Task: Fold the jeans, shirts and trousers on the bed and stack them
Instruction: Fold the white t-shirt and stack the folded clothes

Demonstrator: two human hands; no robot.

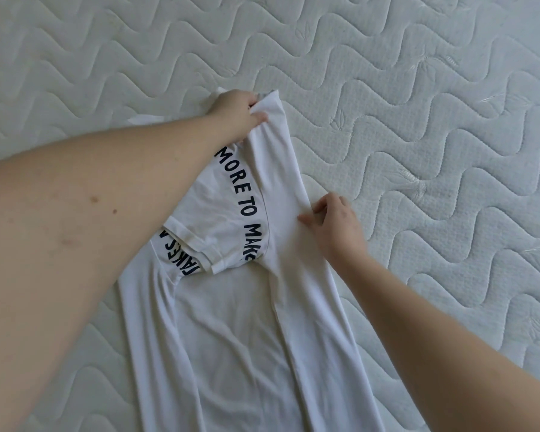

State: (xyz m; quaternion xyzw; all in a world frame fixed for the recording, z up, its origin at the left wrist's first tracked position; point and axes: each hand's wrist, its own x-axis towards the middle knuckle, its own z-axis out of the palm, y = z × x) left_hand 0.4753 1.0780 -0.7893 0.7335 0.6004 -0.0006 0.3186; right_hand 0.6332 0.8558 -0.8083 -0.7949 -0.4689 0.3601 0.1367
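White cotton T-shirt with curved black lettering [231,307] lies lengthwise on the pale quilted mattress [418,88], its right-hand side already turned in as a long panel over the body and one short sleeve folded across the printed band. No jeans, trousers or finished stack are in view. The left hand [237,112] reaches to the far end of the shirt and pinches the top corner of the folded panel, fingers and thumb curled on the cloth. The right hand [334,224] sits midway along the panel's outer edge, fingers bent with the tips gripping or pressing that edge; which of the two I cannot tell.

The likely trouble is the panel going crooked: thin, slack jersey creeps when one end is pulled harder than the other, so the fold line could skew or bunch near the armpit seam. The turned-in sleeve could also slip out if the cloth is lifted, and the creases in the body may set in
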